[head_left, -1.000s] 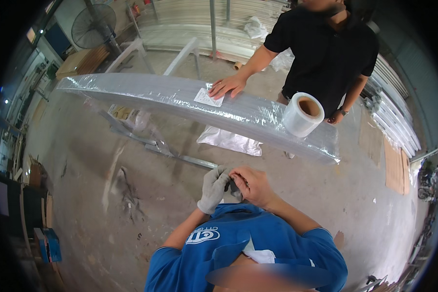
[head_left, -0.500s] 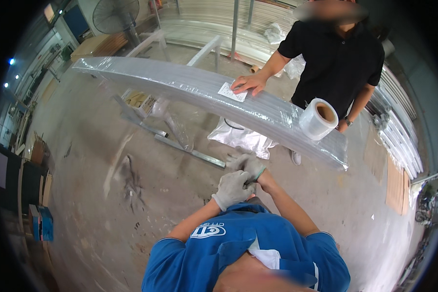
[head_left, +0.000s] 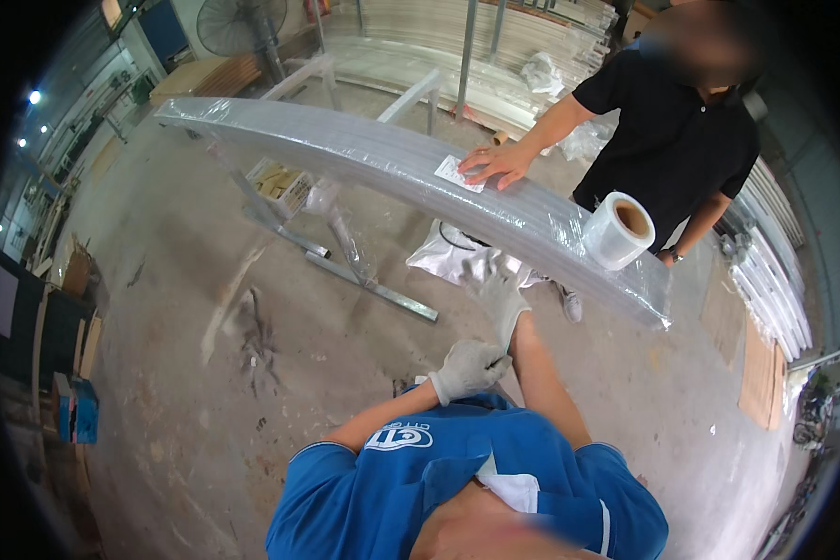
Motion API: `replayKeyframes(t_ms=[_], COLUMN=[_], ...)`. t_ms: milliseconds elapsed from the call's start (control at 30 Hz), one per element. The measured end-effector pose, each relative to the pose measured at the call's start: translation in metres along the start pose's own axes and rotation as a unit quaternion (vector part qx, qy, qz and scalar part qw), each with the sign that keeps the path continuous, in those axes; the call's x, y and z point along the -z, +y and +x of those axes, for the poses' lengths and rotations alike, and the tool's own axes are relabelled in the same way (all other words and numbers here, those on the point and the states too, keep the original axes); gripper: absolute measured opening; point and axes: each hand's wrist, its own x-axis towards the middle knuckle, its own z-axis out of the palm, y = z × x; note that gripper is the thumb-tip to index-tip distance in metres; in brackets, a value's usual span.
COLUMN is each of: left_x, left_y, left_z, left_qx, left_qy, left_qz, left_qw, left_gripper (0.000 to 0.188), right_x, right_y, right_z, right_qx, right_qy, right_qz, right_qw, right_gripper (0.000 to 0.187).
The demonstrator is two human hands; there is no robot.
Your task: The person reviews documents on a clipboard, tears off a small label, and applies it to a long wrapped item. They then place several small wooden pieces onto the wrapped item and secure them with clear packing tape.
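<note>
Both my hands wear light grey work gloves. My left hand (head_left: 469, 371) is closed at my right wrist, pinching the cuff of the right glove (head_left: 508, 329). Stretched forward from there, my right hand (head_left: 495, 291) has its fingers spread and slightly blurred, with nothing in them. Beyond my hands lies a long bundle wrapped in clear film (head_left: 364, 166), resting across metal stands. A roll of clear stretch film (head_left: 618, 231) stands on the bundle's right end. A co-worker's hand (head_left: 497, 166) presses on a white paper label (head_left: 457, 174) on top of the bundle.
The co-worker in a black shirt (head_left: 686, 140) stands behind the bundle's right part. Metal stand legs (head_left: 373, 286) reach over the floor toward me. A white sack (head_left: 439, 254) lies under the bundle, near a carton (head_left: 280, 187). More wrapped lengths (head_left: 765, 289) lie at the right.
My right hand has stretched forward and its fingers have opened out. The left hand has moved slightly right and down, now at the right glove's cuff. The co-worker leans a little differently.
</note>
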Motion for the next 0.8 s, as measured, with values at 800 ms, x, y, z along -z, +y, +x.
replayKeyframes(t_ms=[800], left_x=[-0.012], left_y=[-0.026], left_z=[0.033], left_qx=[-0.006], left_qy=[-0.043], left_qz=[0.020], left_qw=[0.999], left_gripper=[0.023], right_x=[-0.086], right_y=[-0.084], right_z=[0.005], right_qx=[-0.001], right_qy=[0.275], right_qz=[0.836], right_qw=[0.475], right_gripper=[0.043])
